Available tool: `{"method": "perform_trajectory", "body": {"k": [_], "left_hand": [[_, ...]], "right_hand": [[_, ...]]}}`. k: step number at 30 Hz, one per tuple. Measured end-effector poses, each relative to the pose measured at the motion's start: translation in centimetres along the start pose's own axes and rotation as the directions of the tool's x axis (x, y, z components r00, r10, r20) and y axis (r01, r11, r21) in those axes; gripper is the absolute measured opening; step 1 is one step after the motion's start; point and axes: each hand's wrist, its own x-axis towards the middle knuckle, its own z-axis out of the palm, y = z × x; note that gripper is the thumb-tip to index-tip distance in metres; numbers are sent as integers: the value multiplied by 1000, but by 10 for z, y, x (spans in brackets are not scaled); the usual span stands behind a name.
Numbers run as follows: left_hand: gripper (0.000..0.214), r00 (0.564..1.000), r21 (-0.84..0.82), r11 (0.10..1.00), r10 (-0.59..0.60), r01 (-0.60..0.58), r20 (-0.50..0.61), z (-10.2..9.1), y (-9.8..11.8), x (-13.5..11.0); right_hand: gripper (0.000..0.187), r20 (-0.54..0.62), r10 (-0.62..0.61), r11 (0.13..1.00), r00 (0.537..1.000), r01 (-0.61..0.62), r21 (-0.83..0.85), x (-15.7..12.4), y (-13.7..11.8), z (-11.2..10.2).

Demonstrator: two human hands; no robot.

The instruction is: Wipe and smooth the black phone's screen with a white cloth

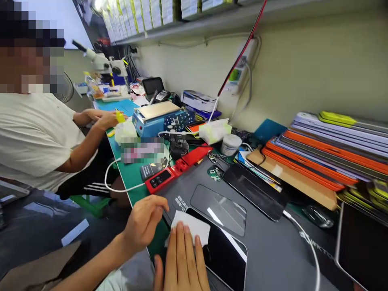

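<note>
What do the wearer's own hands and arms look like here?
The grip on each side is bare: left hand, right hand, both without gloves or visible rings. The left forearm shows no sleeve, watch or strap. The right forearm is out of frame.

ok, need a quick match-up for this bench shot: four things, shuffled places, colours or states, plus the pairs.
Things
1. White wipe
2. Clear sheet
3. Gadget
4. Microscope

Descriptions
A. Red, with a dark button panel
B. Farthest of the four from the right hand
C. Beneath the right hand's fingers
D. See-through, lying flat on the grey mat

Pairs: 1-C, 2-D, 3-A, 4-B
</note>
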Motion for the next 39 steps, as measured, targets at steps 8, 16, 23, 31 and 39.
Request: {"method": "perform_trajectory", "body": {"k": [8, 16, 23, 31, 39], "left_hand": [[27, 996, 97, 993, 65, -71, 65, -2, 3, 4], [23, 994, 92, 990, 99, -103, 50, -2, 1, 1], [23, 988, 83, 984, 152, -154, 36, -3, -2, 2], [22, 986, 41, 985, 168, -167, -13, 0, -7, 2], [23, 983, 10, 983, 183, -183, -15, -3, -7, 1]], "right_hand": [[41, -128, 130, 991, 983, -134, -27, 7, -19, 1], [43, -109, 36, 970, 993, -61, -236, -17, -11, -19], [48, -125, 125, 939, 984, -158, -306, 9, -15, 3], [56, -2, -8, 899, 1000, 6, -439, 40, 5, -1], [61, -55, -44, 899, 998, 15, -437, -4, 1, -2]]}}
